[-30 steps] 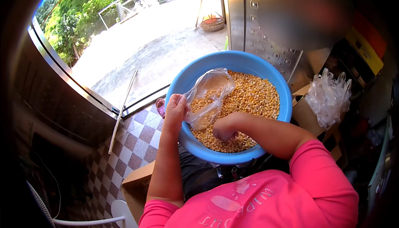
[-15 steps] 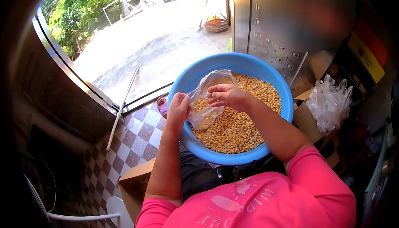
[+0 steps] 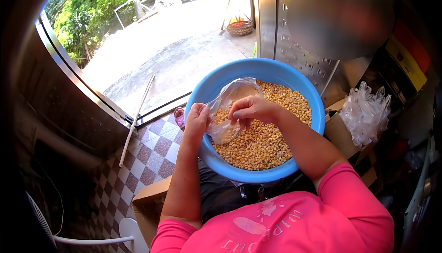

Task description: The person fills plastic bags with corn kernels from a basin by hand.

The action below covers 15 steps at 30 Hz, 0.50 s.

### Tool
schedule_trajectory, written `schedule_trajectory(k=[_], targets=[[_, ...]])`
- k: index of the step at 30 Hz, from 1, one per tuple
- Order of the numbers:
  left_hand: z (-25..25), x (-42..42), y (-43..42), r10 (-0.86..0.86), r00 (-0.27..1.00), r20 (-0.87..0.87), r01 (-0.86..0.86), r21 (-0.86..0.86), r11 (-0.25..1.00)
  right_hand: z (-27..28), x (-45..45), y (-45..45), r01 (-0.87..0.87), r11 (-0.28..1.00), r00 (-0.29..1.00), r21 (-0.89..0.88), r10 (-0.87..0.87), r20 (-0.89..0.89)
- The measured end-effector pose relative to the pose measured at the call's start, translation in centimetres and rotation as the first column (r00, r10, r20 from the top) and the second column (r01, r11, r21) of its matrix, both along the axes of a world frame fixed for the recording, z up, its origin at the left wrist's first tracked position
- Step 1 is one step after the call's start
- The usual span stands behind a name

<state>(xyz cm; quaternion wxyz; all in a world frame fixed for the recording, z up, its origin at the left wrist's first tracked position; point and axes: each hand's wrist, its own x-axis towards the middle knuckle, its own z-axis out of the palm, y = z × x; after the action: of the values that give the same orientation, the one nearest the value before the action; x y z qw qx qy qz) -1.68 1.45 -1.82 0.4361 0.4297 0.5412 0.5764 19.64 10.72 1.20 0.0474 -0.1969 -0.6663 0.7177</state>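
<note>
A wide blue basin [image 3: 221, 172] sits at my lap, holding yellow corn kernels [image 3: 276, 138]. My left hand [image 3: 199, 117] pinches the edge of a clear plastic bag [image 3: 237, 87] at the basin's left side. The bag lies over the kernels with its mouth spread, and some kernels show in or through it. Above the bag's opening hangs my right hand [image 3: 248, 111], its fingers bent downward and partly apart; no kernels can be seen in it.
Plastic bags [image 3: 366, 114] rest on a cardboard box [image 3: 340, 131] at the right. Another box [image 3: 152, 195] stands lower left, near a white stand [image 3: 131, 232]. A pole [image 3: 136, 121] leans by the doorway. Outside is a woven basket [image 3: 240, 28].
My right hand has risen from the kernels to the bag's mouth, and its fingers have since tipped downward. My left hand keeps its hold on the bag.
</note>
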Motion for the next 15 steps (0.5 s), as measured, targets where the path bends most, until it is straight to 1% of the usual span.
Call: schedule_trajectory(k=[1, 2, 3, 4, 6, 7, 8, 9, 10, 11, 13, 15], targets=[[0.0, 0.0, 0.0, 0.001, 1.0, 0.0, -0.001, 0.001, 1.0, 0.1, -0.1, -0.3, -0.001, 1.0, 1.0, 0.001, 0.001, 0.0], [-0.1, -0.1, 0.0, 0.006, 1.0, 0.0, -0.006, 0.004, 1.0, 0.0, -0.4, -1.0, -0.134, 0.989, 0.986, 0.065, 0.127, 0.111], [-0.2, -0.1, 0.0, 0.011, 1.0, 0.0, -0.011, 0.006, 1.0, -0.2, -0.7, -1.8, -0.271, 0.956, 0.944, 0.113, 0.241, 0.227], [-0.3, -0.2, 0.1, 0.012, 1.0, -0.001, -0.012, 0.006, 1.0, -0.6, -1.2, -2.7, -0.272, 0.956, 0.944, 0.113, 0.242, 0.226], [-0.4, -0.2, 0.1, 0.028, 1.0, 0.008, -0.029, 0.04, 0.999, -1.3, -2.2, -4.5, -0.422, 0.837, 0.837, 0.349, 0.213, 0.503], [-0.4, -0.1, 0.1, 0.029, 1.0, 0.007, -0.029, 0.04, 0.999, -1.8, -2.6, -5.1, -0.422, 0.837, 0.838, 0.349, 0.213, 0.503], [-0.3, 0.1, 0.1, 0.039, 0.999, 0.009, -0.039, 0.047, 0.998, -2.5, -2.9, -5.5, -0.547, 0.701, 0.78, 0.457, 0.229, 0.582], [-0.2, 0.1, 0.1, 0.048, 0.999, 0.01, -0.049, 0.053, 0.997, -3.2, -3.1, -5.8, -0.656, 0.534, 0.718, 0.533, 0.223, 0.659], [-0.2, 0.1, 0.1, 0.048, 0.999, 0.01, -0.048, 0.053, 0.997, -3.9, -3.1, -6.2, -0.634, 0.496, 0.749, 0.593, 0.207, 0.629], [-0.3, 0.0, 0.1, 0.046, 0.999, 0.004, -0.046, 0.052, 0.998, -4.3, -3.3, -6.3, -0.634, 0.496, 0.75, 0.593, 0.207, 0.629], [-0.2, -0.1, 0.0, 0.046, 0.999, 0.001, -0.046, 0.052, 0.998, -4.8, -3.7, -6.4, -0.706, 0.47, 0.682, 0.53, 0.246, 0.689], [0.2, -0.1, -0.3, 0.02, 1.0, -0.002, -0.02, 0.023, 1.0, -4.8, -3.6, -6.3, -0.714, 0.489, 0.665, 0.501, 0.25, 0.704]])
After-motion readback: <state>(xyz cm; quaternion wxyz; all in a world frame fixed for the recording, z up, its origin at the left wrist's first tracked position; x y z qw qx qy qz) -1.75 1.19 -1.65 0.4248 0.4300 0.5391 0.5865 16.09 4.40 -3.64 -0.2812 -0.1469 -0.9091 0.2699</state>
